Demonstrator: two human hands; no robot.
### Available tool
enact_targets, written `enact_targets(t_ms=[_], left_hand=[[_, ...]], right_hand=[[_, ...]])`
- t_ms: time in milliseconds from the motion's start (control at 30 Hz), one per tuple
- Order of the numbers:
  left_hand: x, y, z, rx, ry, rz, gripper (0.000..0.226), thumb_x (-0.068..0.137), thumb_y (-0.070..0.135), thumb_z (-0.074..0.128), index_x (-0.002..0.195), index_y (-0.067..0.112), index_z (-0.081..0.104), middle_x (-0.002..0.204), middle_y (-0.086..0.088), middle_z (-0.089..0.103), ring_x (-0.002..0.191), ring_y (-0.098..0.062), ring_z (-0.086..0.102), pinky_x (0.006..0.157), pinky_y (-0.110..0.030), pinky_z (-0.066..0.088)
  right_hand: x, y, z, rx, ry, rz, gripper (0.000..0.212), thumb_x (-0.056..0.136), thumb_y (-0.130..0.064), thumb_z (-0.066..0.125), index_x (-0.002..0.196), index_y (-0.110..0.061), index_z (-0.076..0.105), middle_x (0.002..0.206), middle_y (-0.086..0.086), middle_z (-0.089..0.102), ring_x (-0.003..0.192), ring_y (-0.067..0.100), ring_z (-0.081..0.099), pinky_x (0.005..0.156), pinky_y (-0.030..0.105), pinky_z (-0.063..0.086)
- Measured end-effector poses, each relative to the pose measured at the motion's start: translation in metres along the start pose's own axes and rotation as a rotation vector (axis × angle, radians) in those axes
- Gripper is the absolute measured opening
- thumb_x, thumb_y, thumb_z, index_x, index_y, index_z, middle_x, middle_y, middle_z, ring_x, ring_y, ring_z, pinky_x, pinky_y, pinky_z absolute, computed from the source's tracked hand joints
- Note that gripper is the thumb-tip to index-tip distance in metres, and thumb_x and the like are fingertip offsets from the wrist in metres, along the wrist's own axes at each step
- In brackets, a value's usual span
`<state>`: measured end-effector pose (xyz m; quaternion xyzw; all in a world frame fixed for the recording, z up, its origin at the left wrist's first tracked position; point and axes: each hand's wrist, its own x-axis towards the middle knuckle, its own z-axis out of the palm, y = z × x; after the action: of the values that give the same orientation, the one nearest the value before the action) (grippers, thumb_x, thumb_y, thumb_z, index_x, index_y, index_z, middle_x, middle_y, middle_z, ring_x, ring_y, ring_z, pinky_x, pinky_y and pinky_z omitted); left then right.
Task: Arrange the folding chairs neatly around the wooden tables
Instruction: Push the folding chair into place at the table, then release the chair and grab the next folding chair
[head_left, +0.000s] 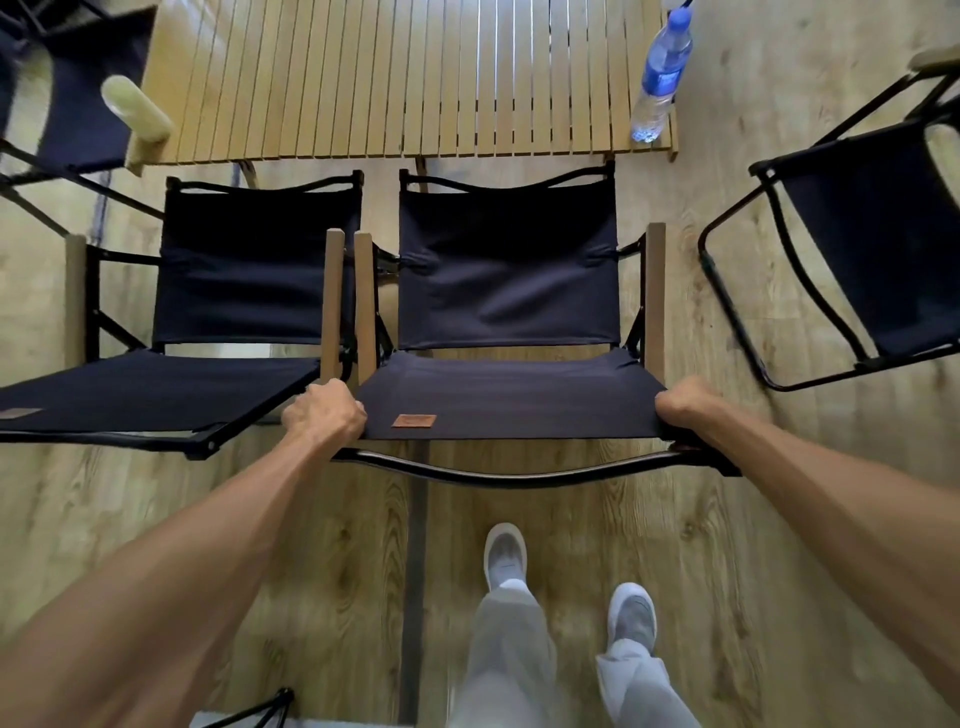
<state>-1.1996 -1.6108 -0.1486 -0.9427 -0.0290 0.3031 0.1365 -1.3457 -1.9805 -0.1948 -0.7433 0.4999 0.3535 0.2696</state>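
Note:
A black canvas folding chair (506, 291) with wooden armrests faces the slatted wooden table (395, 78). My left hand (324, 410) grips the left top corner of its backrest. My right hand (685, 402) grips the right top corner. A second matching chair (234, 275) stands right beside it on the left, their armrests almost touching. A third chair (872, 249) sits turned at an angle to the right of the table. Part of a fourth chair (78, 98) shows at the table's left end.
A blue-labelled water bottle (662, 78) stands at the table's right near corner. The floor is wood-look planks. My feet in white shoes (506, 556) are just behind the held chair. A dark frame piece (260, 712) pokes in at the bottom edge.

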Motion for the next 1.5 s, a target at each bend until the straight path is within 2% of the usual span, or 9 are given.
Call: enact_targets(t_ms=[100,233,433,733,933,1133,1267,1400,1500], left_hand=[[-0.009,0.015,-0.011,0.084,0.055,0.082,0.034,0.097,0.035,0.048,0.114,0.01,0.062,0.11,-0.014,0.063,0.095,-0.03,0.063,0.071,-0.037,0.044],[-0.033,0.053,-0.028,0.086,0.091,0.273,0.037,0.096,0.036,0.047,0.122,0.012,0.055,0.12,-0.015,0.056,0.105,-0.032,0.058,0.085,-0.041,0.045],[-0.115,0.161,-0.075,-0.045,0.137,0.558,0.039,0.097,0.04,0.045,0.123,0.012,0.053,0.126,-0.014,0.053,0.115,-0.035,0.054,0.093,-0.045,0.042],[-0.251,0.387,-0.139,-0.168,0.246,0.858,0.034,0.096,0.035,0.046,0.119,0.012,0.056,0.116,-0.013,0.058,0.103,-0.033,0.059,0.076,-0.038,0.044],[-0.335,0.561,-0.13,-0.286,0.172,0.872,0.03,0.095,0.029,0.046,0.116,0.011,0.057,0.117,-0.015,0.057,0.106,-0.035,0.057,0.088,-0.042,0.049],[-0.419,0.715,-0.135,-0.237,0.127,0.891,0.027,0.092,0.035,0.047,0.105,0.013,0.052,0.112,-0.013,0.056,0.098,-0.035,0.058,0.084,-0.046,0.05],[-0.445,0.809,-0.16,-0.275,0.124,0.898,0.024,0.094,0.034,0.046,0.103,0.013,0.054,0.108,-0.008,0.054,0.094,-0.031,0.058,0.076,-0.042,0.048],[-0.441,0.906,-0.167,-0.493,-0.008,0.823,0.021,0.091,0.034,0.044,0.08,0.017,0.047,0.096,-0.007,0.059,0.084,-0.029,0.057,0.065,-0.038,0.044],[-0.431,0.985,-0.16,-0.542,-0.098,0.772,0.024,0.088,0.038,0.043,0.087,0.016,0.055,0.096,-0.005,0.064,0.083,-0.027,0.059,0.071,-0.041,0.052]], right_hand=[[-0.02,-0.009,-0.001,-0.27,0.142,-0.131,0.028,0.092,-0.023,0.049,0.108,-0.004,0.059,0.105,0.017,0.061,0.096,0.034,0.061,0.085,0.036,0.049],[-0.044,-0.014,-0.009,-0.455,0.277,-0.273,0.042,0.094,-0.038,0.044,0.123,-0.01,0.056,0.123,0.015,0.058,0.11,0.033,0.057,0.085,0.039,0.042],[-0.082,0.016,-0.083,-0.385,0.373,-0.396,0.042,0.095,-0.041,0.039,0.124,-0.014,0.053,0.125,0.014,0.057,0.114,0.033,0.054,0.093,0.044,0.042],[-0.053,0.157,-0.265,-0.308,0.505,-0.34,0.045,0.095,-0.041,0.04,0.13,-0.015,0.049,0.134,0.012,0.05,0.124,0.033,0.046,0.099,0.047,0.035],[0.014,0.282,-0.383,-0.365,0.549,-0.39,0.047,0.093,-0.045,0.045,0.13,-0.016,0.046,0.134,0.012,0.05,0.125,0.033,0.046,0.099,0.049,0.036],[0.07,0.393,-0.502,-0.369,0.569,-0.377,0.044,0.093,-0.044,0.047,0.125,-0.015,0.05,0.13,0.011,0.052,0.123,0.032,0.047,0.099,0.048,0.038],[0.118,0.432,-0.582,-0.392,0.577,-0.352,0.041,0.093,-0.041,0.047,0.124,-0.015,0.05,0.13,0.011,0.052,0.123,0.032,0.046,0.099,0.048,0.037],[0.177,0.446,-0.645,-0.437,0.569,-0.369,0.045,0.093,-0.044,0.047,0.129,-0.016,0.049,0.133,0.01,0.051,0.126,0.031,0.045,0.101,0.047,0.036],[0.228,0.449,-0.687,-0.484,0.542,-0.416,0.045,0.093,-0.045,0.047,0.129,-0.017,0.048,0.133,0.009,0.051,0.127,0.029,0.044,0.101,0.047,0.036]])
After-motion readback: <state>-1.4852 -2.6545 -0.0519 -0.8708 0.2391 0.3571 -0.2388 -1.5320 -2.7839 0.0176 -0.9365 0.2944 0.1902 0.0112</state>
